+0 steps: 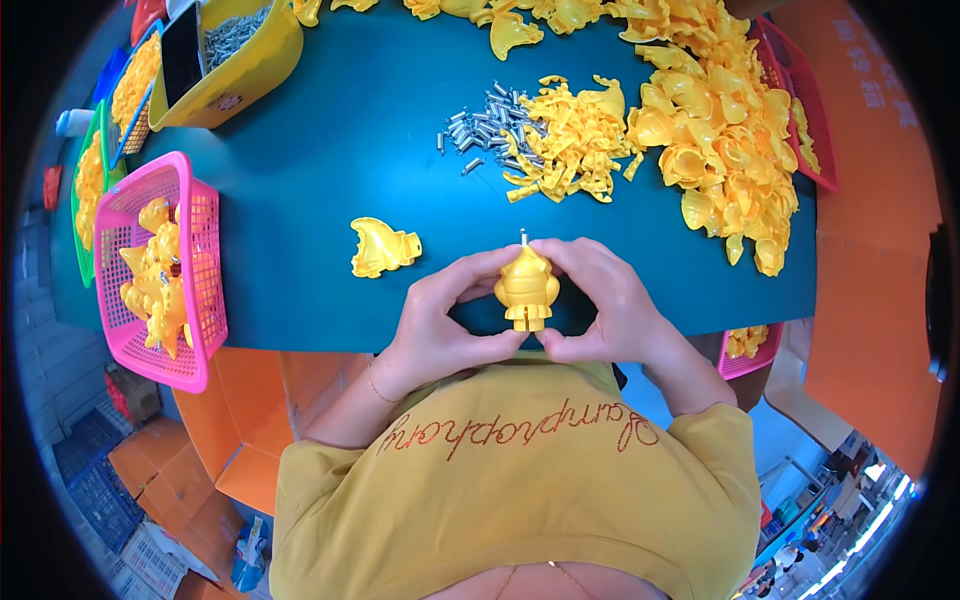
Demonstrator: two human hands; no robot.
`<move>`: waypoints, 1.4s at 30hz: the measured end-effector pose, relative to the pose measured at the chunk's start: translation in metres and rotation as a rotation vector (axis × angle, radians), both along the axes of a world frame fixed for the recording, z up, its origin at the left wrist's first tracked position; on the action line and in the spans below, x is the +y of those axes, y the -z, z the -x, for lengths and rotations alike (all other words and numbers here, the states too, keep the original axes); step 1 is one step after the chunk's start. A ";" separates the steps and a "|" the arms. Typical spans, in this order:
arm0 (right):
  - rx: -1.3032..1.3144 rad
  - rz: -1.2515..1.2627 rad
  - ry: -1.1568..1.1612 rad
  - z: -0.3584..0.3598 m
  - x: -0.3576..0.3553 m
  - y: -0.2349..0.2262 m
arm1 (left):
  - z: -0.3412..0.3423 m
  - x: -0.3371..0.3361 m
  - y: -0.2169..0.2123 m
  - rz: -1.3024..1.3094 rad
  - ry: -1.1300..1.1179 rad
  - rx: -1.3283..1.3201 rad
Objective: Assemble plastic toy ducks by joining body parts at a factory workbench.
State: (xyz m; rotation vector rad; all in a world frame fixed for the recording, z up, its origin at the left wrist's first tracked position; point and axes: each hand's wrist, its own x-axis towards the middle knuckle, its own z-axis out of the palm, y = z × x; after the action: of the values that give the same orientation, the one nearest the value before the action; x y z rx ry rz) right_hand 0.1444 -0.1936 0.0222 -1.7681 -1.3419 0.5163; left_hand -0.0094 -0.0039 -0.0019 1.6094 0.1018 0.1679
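Note:
Between my two hands, close to the table's front edge, is a small yellow plastic figure (526, 288) with a metal pin (523, 237) sticking out of its far end. My left hand (455, 305) grips it from the left, thumb at the near end and fingers at the far end. From the other side my right hand (600, 300) holds it the same way. A single yellow shell piece (383, 248) lies on the table left of my hands. Farther off sit a heap of small metal cylinders (490, 130) and a pile of small yellow parts (575, 140).
The blue-green table (330, 150) carries a large heap of yellow shells (705, 130) at the right. A pink basket (205, 260) with yellow figures stands at the left edge. Behind it is a yellow bin (270, 70) of metal pieces. Another pink basket (805, 110) is at far right.

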 end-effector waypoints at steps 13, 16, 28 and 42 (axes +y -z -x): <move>-0.092 -0.081 0.003 -0.003 0.009 0.000 | 0.000 -0.005 -0.001 -0.039 -0.040 0.073; -0.066 -0.068 -0.017 -0.006 0.008 -0.001 | -0.001 -0.008 -0.001 -0.008 -0.087 0.061; 0.258 0.187 -0.174 -0.024 0.020 -0.013 | -0.001 -0.003 -0.006 -0.142 -0.002 0.075; 0.302 0.044 -0.092 -0.014 0.022 -0.004 | -0.005 -0.006 -0.007 -0.144 -0.065 0.071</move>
State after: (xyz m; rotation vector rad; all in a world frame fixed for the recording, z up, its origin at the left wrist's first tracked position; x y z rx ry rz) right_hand 0.1584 -0.1721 0.0265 -1.5927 -1.2090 0.8341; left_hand -0.0049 -0.0100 0.0047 1.7567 0.2012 0.1712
